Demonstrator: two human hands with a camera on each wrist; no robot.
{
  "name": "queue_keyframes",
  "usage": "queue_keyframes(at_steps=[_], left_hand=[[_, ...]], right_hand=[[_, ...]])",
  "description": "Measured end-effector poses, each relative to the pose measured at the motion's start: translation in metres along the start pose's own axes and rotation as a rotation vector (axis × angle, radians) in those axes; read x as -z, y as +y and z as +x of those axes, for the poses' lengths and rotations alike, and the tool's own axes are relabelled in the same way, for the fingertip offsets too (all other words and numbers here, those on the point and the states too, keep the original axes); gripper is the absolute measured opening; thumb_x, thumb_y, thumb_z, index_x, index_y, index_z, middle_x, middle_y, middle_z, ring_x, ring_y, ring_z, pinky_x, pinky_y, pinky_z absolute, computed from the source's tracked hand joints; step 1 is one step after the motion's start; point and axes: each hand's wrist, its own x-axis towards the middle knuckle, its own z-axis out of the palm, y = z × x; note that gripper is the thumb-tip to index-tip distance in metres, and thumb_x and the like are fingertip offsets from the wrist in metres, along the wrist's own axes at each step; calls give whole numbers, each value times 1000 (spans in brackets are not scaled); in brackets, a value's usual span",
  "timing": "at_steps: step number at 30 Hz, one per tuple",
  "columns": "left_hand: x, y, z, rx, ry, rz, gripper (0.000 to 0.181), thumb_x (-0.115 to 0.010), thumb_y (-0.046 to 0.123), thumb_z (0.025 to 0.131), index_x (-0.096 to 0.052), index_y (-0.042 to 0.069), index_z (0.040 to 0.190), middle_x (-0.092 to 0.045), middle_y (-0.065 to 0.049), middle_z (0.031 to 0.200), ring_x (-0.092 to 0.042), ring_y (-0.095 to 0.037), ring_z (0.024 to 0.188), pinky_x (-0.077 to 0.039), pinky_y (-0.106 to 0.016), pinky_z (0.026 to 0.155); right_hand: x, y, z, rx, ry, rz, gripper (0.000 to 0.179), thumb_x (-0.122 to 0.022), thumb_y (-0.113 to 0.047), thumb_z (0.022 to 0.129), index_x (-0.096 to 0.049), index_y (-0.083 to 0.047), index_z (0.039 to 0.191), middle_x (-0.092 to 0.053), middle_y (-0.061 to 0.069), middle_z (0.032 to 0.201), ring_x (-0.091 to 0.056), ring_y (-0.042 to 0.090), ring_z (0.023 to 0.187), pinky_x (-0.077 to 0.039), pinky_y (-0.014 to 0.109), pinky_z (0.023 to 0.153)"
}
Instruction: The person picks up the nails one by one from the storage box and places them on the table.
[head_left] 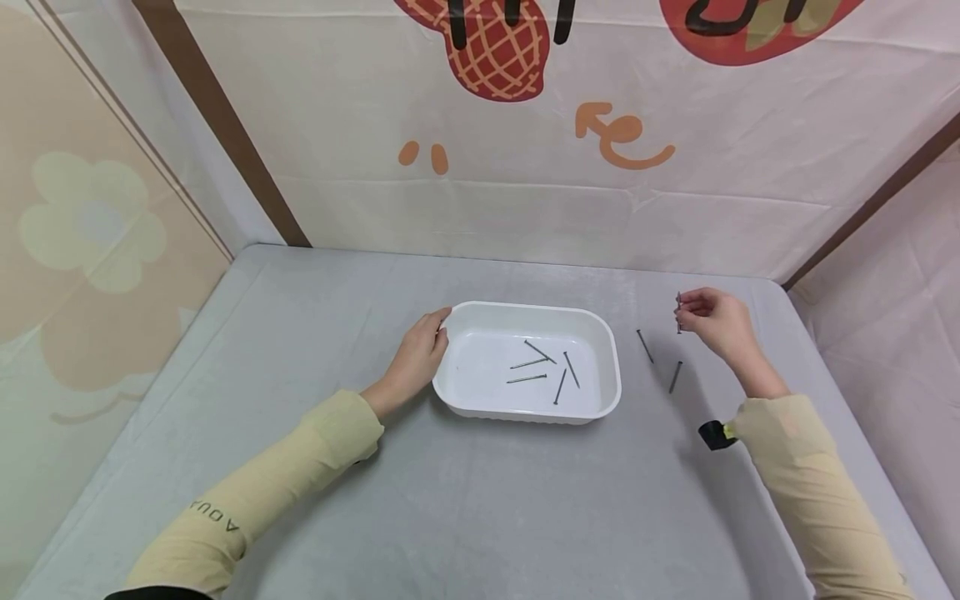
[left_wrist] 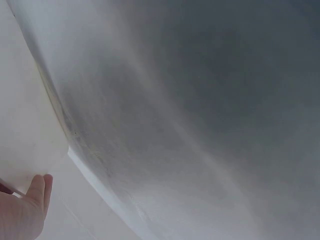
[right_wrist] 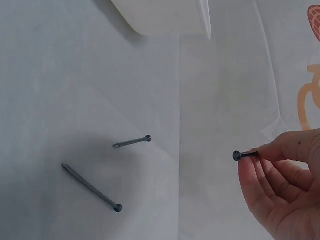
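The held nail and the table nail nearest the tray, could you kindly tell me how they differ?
The held nail is in the right hand's grip; the table nail lies on the table. Fingers partly cover the held nail, whereas the table nail shows whole. In the head view, the held nail runs up and down the picture; the table nail slants. Both are slim, dark and round-headed.
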Motion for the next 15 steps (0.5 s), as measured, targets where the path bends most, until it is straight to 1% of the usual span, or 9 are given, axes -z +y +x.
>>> queue_keyframes(at_steps=[4, 9, 15], left_hand=[[0, 0, 0, -3, 3, 1, 39, -36, 7, 96, -39, -5, 132, -50, -20, 122, -52, -27, 110, -46, -34, 89], [0, 1, -1, -3, 4, 0, 38, -36, 7, 96, -39, -5, 132, -50, -20, 122, -52, -27, 110, -46, -34, 90], [1, 1, -1, 0, 3, -1, 39, -35, 8, 96, -39, -5, 132, -50, -20, 123, -51, -27, 112, -45, -34, 91]], right_hand=[[-3, 5, 3, -94, -4, 91, 33, -55, -10, 89, -52, 11, 113, -57, 21, 98, -53, -8, 64, -50, 14, 63], [-4, 11, 7, -191, 7, 200, 37, -54, -11, 89, -49, 13, 117, -56, 9, 91, -56, -6, 64, -52, 19, 68], [-5, 18, 9, -287, 12, 284, 40, -55, -10, 88, -46, 13, 121, -55, 2, 87, -57, -5, 65, -52, 18, 69]])
